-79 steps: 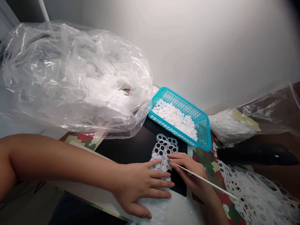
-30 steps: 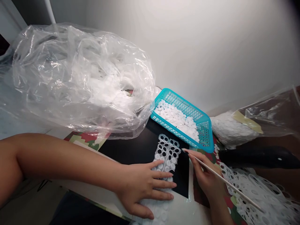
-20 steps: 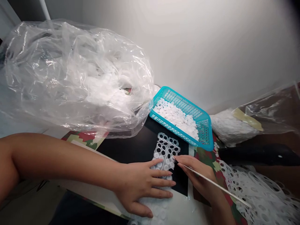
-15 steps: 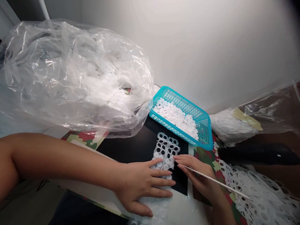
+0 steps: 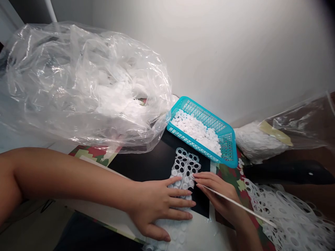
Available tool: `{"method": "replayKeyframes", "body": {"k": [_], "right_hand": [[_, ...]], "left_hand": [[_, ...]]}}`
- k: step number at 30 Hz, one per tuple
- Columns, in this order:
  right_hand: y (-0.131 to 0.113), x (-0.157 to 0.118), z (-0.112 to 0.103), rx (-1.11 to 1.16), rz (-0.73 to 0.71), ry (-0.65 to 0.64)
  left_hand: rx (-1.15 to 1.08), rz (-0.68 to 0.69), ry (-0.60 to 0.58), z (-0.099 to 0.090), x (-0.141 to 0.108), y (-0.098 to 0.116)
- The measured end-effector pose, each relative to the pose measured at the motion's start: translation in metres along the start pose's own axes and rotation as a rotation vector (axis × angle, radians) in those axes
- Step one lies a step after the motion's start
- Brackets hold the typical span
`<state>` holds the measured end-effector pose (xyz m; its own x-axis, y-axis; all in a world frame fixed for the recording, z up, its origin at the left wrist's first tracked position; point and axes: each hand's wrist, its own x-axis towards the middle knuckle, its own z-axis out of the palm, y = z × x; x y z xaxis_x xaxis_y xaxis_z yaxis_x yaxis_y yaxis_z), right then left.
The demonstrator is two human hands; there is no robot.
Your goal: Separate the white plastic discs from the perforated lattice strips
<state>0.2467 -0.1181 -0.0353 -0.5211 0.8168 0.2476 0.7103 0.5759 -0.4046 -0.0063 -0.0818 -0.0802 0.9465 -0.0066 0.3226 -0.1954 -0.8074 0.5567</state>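
My left hand [image 5: 164, 205] lies flat with fingers spread on a translucent white plastic sheet [image 5: 181, 166] with rows of round discs. At its far end several holes have no disc and show the black surface beneath. My right hand [image 5: 221, 193] is at the sheet's right edge, its fingertips by the discs. Its fingers are closed on a thin white stick [image 5: 244, 206], which slants down to the right; the stick's near tip is hidden at the fingers. A turquoise basket [image 5: 229, 134] of loose white discs [image 5: 196, 130] stands just beyond the sheet.
A big clear plastic bag [image 5: 86, 87] with white pieces fills the left. At right lie a pile of punched-out sheets [image 5: 293, 219], a black handle [image 5: 288, 172] and a bag of white material [image 5: 259, 141]. A black mat [image 5: 141, 158] lies beneath the sheet; a wall stands behind.
My right hand and the white stick have shifted very slightly to the left. My left hand and the sheet stay in place.
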Motion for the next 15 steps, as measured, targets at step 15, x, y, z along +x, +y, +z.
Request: {"method": "replayKeyframes", "body": {"k": [15], "right_hand": [[-0.002, 0.001, 0.013, -0.026, 0.064, 0.148]], "left_hand": [[0.029, 0.021, 0.039, 0.003, 0.0, -0.001]]}}
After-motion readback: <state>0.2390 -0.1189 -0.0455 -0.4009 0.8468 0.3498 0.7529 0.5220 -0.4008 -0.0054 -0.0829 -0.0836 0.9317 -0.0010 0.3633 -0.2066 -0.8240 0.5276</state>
